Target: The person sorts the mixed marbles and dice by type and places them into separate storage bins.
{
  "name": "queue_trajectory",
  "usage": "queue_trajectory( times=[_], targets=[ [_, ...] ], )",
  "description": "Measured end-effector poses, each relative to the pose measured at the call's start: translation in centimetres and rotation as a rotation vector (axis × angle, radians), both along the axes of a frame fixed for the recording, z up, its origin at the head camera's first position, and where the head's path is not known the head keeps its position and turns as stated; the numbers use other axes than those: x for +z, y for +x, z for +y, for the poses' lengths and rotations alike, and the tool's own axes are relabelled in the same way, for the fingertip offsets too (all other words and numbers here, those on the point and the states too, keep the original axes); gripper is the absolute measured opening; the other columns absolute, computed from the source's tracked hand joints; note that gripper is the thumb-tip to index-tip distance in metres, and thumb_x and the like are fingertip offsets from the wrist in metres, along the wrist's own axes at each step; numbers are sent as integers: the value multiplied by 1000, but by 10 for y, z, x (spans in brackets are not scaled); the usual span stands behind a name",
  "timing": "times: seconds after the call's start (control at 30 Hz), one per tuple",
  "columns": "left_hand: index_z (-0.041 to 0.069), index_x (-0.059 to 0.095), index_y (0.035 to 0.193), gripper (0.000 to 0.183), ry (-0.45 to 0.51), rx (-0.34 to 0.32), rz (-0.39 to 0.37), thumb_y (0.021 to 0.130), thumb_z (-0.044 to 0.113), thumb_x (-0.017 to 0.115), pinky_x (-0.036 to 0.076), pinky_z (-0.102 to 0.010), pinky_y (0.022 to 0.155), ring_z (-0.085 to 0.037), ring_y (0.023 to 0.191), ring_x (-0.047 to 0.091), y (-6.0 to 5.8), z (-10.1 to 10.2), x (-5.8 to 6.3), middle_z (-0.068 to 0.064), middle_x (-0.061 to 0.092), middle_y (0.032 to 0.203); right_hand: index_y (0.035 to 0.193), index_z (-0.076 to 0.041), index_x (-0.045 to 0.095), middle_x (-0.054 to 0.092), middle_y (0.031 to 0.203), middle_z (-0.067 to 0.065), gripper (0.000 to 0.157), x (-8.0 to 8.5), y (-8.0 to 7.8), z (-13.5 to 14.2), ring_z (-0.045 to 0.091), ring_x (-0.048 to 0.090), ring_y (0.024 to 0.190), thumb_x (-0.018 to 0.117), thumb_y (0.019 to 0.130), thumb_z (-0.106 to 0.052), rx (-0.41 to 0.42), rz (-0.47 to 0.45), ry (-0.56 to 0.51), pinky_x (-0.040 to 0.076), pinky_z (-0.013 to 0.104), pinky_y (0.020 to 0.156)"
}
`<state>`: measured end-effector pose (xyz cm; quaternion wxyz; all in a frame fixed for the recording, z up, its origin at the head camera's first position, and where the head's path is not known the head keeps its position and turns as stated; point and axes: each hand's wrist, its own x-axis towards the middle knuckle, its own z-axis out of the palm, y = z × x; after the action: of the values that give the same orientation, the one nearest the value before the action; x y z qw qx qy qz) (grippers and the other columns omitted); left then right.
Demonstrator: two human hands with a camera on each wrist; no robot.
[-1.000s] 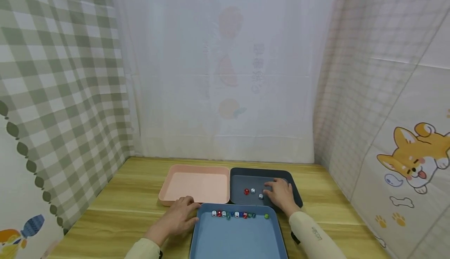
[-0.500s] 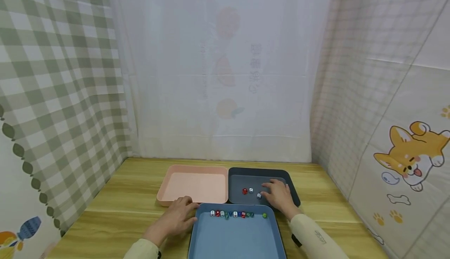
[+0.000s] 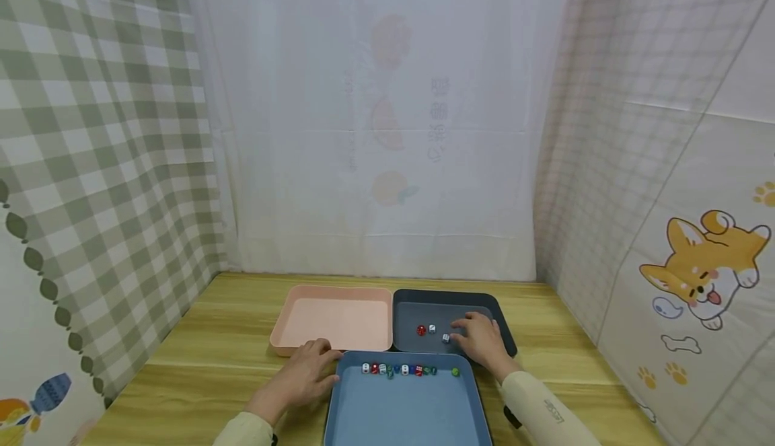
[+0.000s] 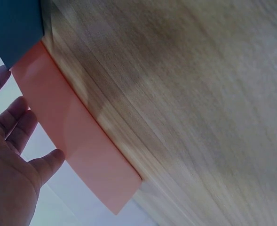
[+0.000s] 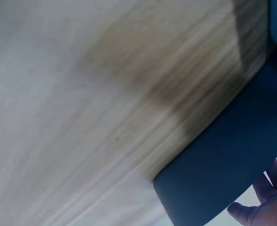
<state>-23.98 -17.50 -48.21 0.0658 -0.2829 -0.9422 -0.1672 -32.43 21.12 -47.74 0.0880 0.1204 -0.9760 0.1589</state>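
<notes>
In the head view my right hand (image 3: 481,342) is over the right part of the dark tray (image 3: 502,308), fingers loosely bent and apart. Its thumb is close beside a white die (image 3: 446,338); whether they touch I cannot tell. Left of that lie another white die (image 3: 432,329) and a red die (image 3: 421,330). My left hand (image 3: 299,375) holds nothing, its fingers relaxed between the pink tray (image 3: 339,318) and the left edge of the blue tray (image 3: 408,409). In the left wrist view its fingers spread beside the pink tray's wall (image 4: 77,122).
Along the blue tray's far side runs a row of several mixed dice (image 3: 405,369), with a green die (image 3: 455,371) apart at the right. The trays stand together on a wood-grain table (image 3: 242,325). Cloth hangs at the back (image 3: 387,251) and both sides.
The right hand's fingers have shifted slightly, with the fingertips lower beside the nearest white die. The dice and the left hand stay put; the whole view has drifted a little.
</notes>
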Motion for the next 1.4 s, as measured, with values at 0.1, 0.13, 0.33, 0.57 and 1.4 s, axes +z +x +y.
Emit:
queue_trajectory(
  times=[0.1,0.13,0.33,0.57,1.4],
  targets=[
    [10,64,126,37,-2,0,0,93,25,69,43,-51,92,-27,104,50,0,0,0,-7,52,115,110,-12,76,57,132,25,24,-1,2,2,46,46,127,75,89,-23,-2,-6,-1,24,74,103],
    [10,64,126,37,-3,1,-1,93,25,69,43,-51,92,-27,104,50,0,1,0,-7,52,115,110,-12,76,57,132,24,24,-1,3,2,46,46,127,75,89,-23,-5,-8,1,24,73,103],
    [9,64,126,37,-6,-4,-4,93,25,69,43,-51,91,-27,104,50,-1,1,0,-7,52,115,111,-12,76,58,131,24,26,0,13,5,46,48,126,76,88,-24,1,-6,-1,26,72,103],
    [9,63,127,37,-1,-2,-2,93,25,69,43,-51,92,-27,106,50,-1,-1,-2,-6,52,115,111,-11,76,61,124,19,25,-2,30,5,41,55,117,75,89,-24,83,60,-61,39,61,100],
    [8,63,126,37,0,-5,4,93,24,69,43,-51,91,-28,104,50,0,0,-2,-7,52,114,120,-8,73,63,116,11,35,-15,72,27,31,59,106,71,92,-28,219,160,65,49,51,90]
  ],
)
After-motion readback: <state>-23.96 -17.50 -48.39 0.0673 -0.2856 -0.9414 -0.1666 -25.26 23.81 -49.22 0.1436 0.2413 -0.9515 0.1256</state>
